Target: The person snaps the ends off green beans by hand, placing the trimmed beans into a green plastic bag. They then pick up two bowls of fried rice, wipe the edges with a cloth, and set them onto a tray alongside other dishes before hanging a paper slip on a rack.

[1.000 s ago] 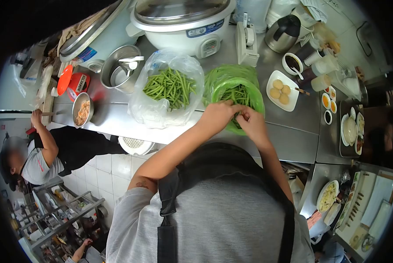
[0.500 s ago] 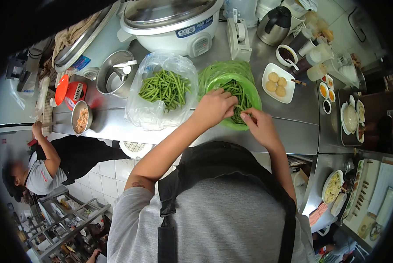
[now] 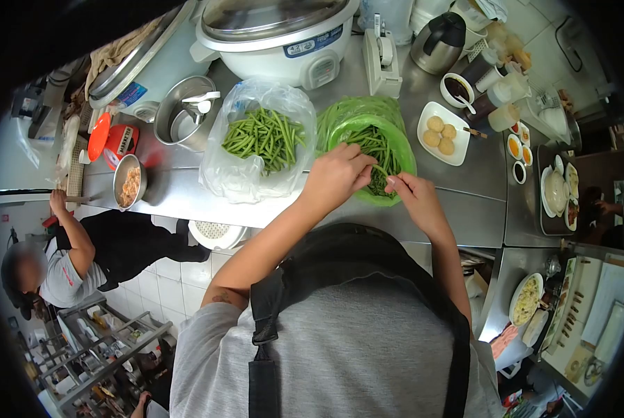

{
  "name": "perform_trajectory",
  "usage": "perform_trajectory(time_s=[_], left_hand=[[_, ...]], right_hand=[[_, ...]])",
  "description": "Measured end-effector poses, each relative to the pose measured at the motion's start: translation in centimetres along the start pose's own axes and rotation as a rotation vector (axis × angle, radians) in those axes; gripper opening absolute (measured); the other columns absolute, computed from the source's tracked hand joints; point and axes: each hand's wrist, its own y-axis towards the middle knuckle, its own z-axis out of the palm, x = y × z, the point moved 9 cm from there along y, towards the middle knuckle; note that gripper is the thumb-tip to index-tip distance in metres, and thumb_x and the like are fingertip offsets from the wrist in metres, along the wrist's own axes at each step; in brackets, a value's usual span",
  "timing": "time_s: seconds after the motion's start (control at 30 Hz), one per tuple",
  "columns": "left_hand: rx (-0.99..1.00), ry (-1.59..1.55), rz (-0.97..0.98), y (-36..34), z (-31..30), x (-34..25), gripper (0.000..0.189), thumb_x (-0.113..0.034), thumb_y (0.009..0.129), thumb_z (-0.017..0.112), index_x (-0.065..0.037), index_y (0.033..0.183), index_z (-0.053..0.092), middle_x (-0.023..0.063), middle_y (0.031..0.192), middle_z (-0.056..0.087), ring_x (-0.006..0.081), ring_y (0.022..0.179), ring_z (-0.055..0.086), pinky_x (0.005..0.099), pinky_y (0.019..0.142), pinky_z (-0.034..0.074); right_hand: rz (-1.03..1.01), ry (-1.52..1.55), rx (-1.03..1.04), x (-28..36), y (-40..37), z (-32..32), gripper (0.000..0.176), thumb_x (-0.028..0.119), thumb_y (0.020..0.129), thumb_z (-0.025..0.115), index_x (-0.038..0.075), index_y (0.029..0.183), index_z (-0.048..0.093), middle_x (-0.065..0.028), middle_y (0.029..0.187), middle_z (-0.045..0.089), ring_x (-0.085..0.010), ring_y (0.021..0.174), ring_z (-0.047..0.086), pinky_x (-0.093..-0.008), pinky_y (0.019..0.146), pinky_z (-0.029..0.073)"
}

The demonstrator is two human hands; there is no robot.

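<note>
A green plastic bag (image 3: 395,143) stands open on the steel counter, with green beans (image 3: 376,141) inside. Over its near part, my left hand (image 3: 340,173) has its fingers closed on a green bean (image 3: 383,169). The bean's other end reaches toward my right hand (image 3: 409,195), whose thumb and forefinger are pinched together at the bag's right side. To the left of my left hand lies a clear plastic bag (image 3: 232,174) holding a pile of cut green beans (image 3: 264,139).
Rice cookers (image 3: 277,49), a steel pot (image 3: 179,115) and a small bowl (image 3: 128,182) stand left and behind. A tape dispenser (image 3: 381,66), a white plate (image 3: 443,132) and a sauce bowl (image 3: 457,89) are to the right. A co-worker (image 3: 75,258) is at far left.
My right hand has shifted slightly right, away from my left hand, and its thumb and forefinger are closer together. The co-worker's head has turned.
</note>
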Motion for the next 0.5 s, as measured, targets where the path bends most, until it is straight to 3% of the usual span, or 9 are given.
perform_trajectory(time_s=[0.1, 0.2, 0.33, 0.5], left_hand=[[0.017, -0.064, -0.086, -0.8, 0.1, 0.5, 0.015, -0.009, 0.076, 0.066, -0.007, 0.090, 0.068, 0.0076, 0.074, 0.057, 0.0246, 0.067, 0.058, 0.0349, 0.060, 0.048], [0.062, -0.281, -0.213, -1.8, 0.8, 0.6, 0.016, -0.008, 0.082, 0.064, -0.004, 0.097, 0.067, 0.0084, 0.074, 0.060, 0.0210, 0.062, 0.059, 0.0309, 0.058, 0.048], [0.231, -0.754, -0.520, -3.2, 3.5, 0.7, 0.021, -0.011, 0.089, 0.059, 0.002, 0.105, 0.063, 0.0059, 0.071, 0.061, 0.0112, 0.061, 0.058, 0.0247, 0.058, 0.047], [0.359, -0.887, -0.631, -3.7, 4.9, 1.0, 0.025, -0.014, 0.093, 0.055, 0.005, 0.108, 0.061, 0.0031, 0.067, 0.059, 0.0077, 0.059, 0.057, 0.0222, 0.056, 0.047]], right_hand=[[0.174, 0.322, 0.063, -1.9, 0.0, 0.8, 0.027, 0.023, 0.093, 0.054, 0.000, 0.080, 0.062, 0.0005, 0.061, 0.055, -0.0073, 0.052, 0.043, -0.0227, 0.051, 0.035], [0.107, 0.814, -0.009, -1.8, 0.2, 1.1, 0.025, 0.023, 0.094, 0.055, 0.002, 0.080, 0.060, 0.0054, 0.060, 0.043, -0.0027, 0.051, 0.032, -0.0190, 0.049, 0.027], [0.050, 1.094, -0.149, -2.5, 0.5, 1.4, 0.023, 0.024, 0.094, 0.054, 0.004, 0.083, 0.057, 0.0050, 0.061, 0.040, -0.0031, 0.052, 0.031, -0.0203, 0.049, 0.027], [0.169, 1.439, -0.210, -4.3, 0.8, 3.8, 0.020, 0.023, 0.095, 0.054, 0.005, 0.086, 0.055, 0.0046, 0.063, 0.043, -0.0038, 0.052, 0.034, -0.0204, 0.051, 0.030]])
